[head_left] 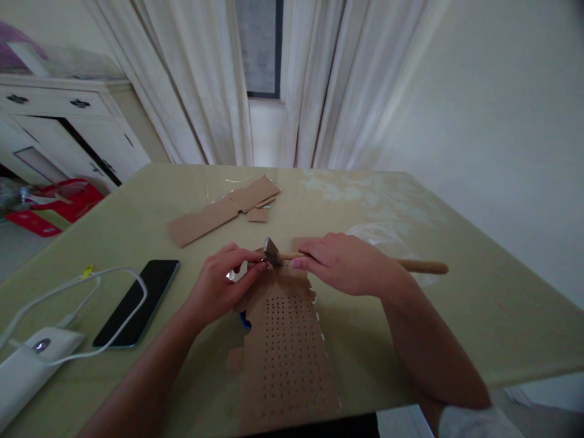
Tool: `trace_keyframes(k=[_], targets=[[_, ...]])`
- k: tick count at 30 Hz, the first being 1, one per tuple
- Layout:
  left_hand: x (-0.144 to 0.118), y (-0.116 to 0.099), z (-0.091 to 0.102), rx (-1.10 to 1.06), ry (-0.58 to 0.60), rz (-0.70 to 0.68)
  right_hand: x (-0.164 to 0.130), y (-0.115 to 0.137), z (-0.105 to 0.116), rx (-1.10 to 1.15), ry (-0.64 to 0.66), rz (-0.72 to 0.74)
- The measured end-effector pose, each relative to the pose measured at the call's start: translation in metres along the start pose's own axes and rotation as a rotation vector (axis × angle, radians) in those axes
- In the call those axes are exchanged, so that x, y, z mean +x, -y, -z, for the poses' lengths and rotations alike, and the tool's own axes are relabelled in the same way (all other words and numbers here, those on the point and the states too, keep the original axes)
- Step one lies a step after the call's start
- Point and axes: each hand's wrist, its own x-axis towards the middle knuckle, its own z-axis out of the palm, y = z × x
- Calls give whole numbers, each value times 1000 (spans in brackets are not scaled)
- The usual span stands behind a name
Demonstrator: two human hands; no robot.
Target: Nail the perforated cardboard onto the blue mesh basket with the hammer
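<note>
We gripped the hammer [319, 258] near its heavy head with our right hand [340, 263]; our left hand [223, 285] pinched something small, unidentifiable, above the thin, flexible perforated cardboard [285, 353] at the table's [479, 292] near edge.

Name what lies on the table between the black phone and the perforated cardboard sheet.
In the head view, the left hand and its forearm lie between the phone and the perforated cardboard; otherwise bare table.

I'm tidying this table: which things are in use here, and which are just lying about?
In use: hammer in right hand; left hand pinching at its head; perforated cardboard.
Lying about: phone, power bank, white cable, cardboard scraps.
</note>
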Motion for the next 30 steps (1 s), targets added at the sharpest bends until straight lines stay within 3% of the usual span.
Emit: trace_keyframes(k=[7,15,30], targets=[[21,-3,21,89,269,0,1,-1,2,11,25,-7],[0,5,4,-25,50,32,2,-6,-2,51,8,12],[-8,13,-9,-133,18,62,2,-3,-2,65,-3,-1]])
